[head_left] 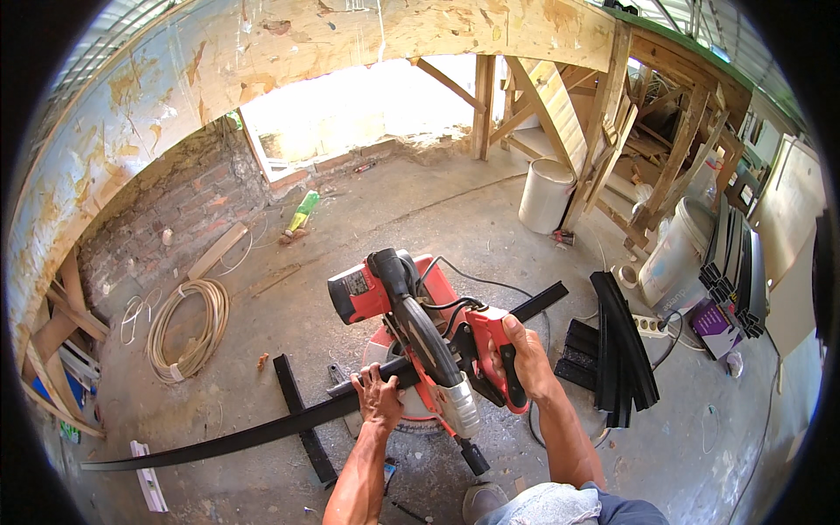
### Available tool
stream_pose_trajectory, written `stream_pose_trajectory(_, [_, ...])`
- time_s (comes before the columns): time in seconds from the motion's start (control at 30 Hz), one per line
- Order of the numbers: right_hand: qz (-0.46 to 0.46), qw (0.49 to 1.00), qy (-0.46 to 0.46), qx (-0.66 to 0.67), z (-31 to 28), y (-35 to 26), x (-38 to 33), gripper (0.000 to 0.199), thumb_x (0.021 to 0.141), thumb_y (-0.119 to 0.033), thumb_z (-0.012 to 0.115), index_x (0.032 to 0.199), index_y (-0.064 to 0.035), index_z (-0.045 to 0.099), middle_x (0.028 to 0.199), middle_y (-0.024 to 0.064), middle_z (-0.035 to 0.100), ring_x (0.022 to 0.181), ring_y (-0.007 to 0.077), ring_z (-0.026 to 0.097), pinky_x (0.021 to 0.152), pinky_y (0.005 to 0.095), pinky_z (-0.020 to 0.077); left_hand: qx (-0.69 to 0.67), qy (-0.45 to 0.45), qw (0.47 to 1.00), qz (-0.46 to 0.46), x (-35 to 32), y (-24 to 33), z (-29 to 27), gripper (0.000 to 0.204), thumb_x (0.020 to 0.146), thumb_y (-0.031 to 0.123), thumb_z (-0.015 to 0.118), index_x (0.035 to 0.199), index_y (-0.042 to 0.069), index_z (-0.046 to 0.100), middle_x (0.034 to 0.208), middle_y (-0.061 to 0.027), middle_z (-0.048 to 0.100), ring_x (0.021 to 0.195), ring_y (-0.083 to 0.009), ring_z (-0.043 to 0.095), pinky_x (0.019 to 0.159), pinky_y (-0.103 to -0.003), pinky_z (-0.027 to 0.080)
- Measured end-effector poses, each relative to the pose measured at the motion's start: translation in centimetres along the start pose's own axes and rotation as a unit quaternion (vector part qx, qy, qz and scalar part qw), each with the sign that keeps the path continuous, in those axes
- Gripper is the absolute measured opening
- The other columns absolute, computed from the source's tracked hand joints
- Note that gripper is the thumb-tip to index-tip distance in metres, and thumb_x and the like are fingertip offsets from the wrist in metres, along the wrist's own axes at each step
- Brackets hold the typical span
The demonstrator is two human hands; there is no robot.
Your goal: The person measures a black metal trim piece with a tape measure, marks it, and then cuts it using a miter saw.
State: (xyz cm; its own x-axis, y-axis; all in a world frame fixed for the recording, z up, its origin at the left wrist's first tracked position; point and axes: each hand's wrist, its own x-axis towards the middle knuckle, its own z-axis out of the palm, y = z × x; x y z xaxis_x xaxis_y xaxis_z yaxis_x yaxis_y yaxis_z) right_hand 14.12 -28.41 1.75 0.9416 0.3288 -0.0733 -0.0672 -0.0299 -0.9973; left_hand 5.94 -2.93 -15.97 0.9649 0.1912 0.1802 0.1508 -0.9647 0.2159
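A red and black mitre saw (436, 325) stands on the floor in front of me. My right hand (530, 357) is wrapped round its red handle (492, 343), with the thumb on top. A long black profile strip (236, 437) lies across the saw's base, reaching far to the left; a shorter black length (541, 302) sticks out on the right. My left hand (378, 398) grips the strip just left of the blade guard (429, 346), fingers over its far edge. The saw hides where the blade meets the strip. Another black piece (302, 420) lies crosswise under the long strip.
Cut black profiles (623, 346) lie right of the saw, near a white power strip (649, 326) and a purple box (713, 331). At left are a coiled hose (185, 331) and a white bracket (149, 477). Beyond stand a green bottle (303, 213) and white bucket (547, 197).
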Motion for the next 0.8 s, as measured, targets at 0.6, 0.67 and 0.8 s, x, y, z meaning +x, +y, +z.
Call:
stream_pose_trajectory(0.6, [0.003,1.0,-0.005,0.012,0.06,-0.69,0.08,0.078,0.09,-0.079,0.043,0.079,-0.0037,0.059,0.06,0.0023,0.054,0.05,0.0098,0.051,0.048,0.0254,0.0411,0.012,0.004,1.0,0.006,-0.03,0.11,-0.11,0.032,0.075,0.028,0.08,0.103,0.015,0.074,0.13,-0.0168,0.047,0.128,-0.0358,0.039,0.113,-0.063,0.019])
stream_pose_trajectory(0.67, [0.003,1.0,-0.003,0.012,0.08,-0.61,0.11,0.078,0.09,-0.079,0.042,0.079,-0.0037,0.059,0.06,0.0023,0.054,0.05,0.0098,0.051,0.048,0.0254,0.041,0.012,0.005,1.0,0.006,-0.03,0.04,-0.03,0.032,0.075,0.029,0.08,0.103,0.015,0.074,0.13,-0.0167,0.047,0.128,-0.0357,0.039,0.113,-0.063,0.019])
stream_pose_trajectory(0.8, [0.002,1.0,-0.004,0.016,0.23,-0.44,0.15,0.079,0.09,-0.08,0.042,0.079,-0.0038,0.059,0.06,0.0023,0.054,0.05,0.0096,0.051,0.048,0.0252,0.041,0.011,0.002,1.0,0.002,-0.14,-0.15,-0.09,0.032,0.075,0.029,0.08,0.104,0.015,0.074,0.129,-0.0164,0.047,0.128,-0.0355,0.039,0.113,-0.064,0.019])
